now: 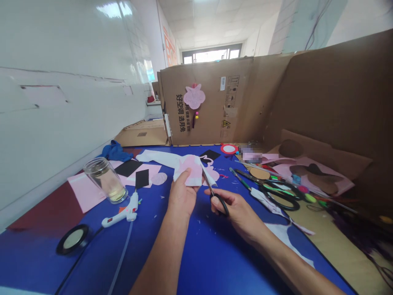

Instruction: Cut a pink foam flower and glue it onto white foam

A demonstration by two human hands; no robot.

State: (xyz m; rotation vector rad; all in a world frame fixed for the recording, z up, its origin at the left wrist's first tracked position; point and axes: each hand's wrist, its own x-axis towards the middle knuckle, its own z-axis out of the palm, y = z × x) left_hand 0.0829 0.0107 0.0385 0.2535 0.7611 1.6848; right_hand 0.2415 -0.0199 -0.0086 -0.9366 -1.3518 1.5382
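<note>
In the middle of the head view, my left hand (184, 194) pinches a piece of pink and white felt (190, 166), thumb on top. A long white strip (159, 156) trails from it to the left. My right hand (231, 207) has its fingers through the black handles of a pair of scissors (209, 180). The blades lie at the right edge of the felt, where a white flap hangs down. Behind the felt lie a pink curly cut-out (211, 174) and a black square (211, 155).
On the blue table (199, 262) stand a glass jar (106, 180), a white glue gun (124, 213) and a roll of black tape (73, 239) at left. Large black scissors (279, 192) and craft scraps crowd the right. A cardboard box wall (245, 98) rises behind.
</note>
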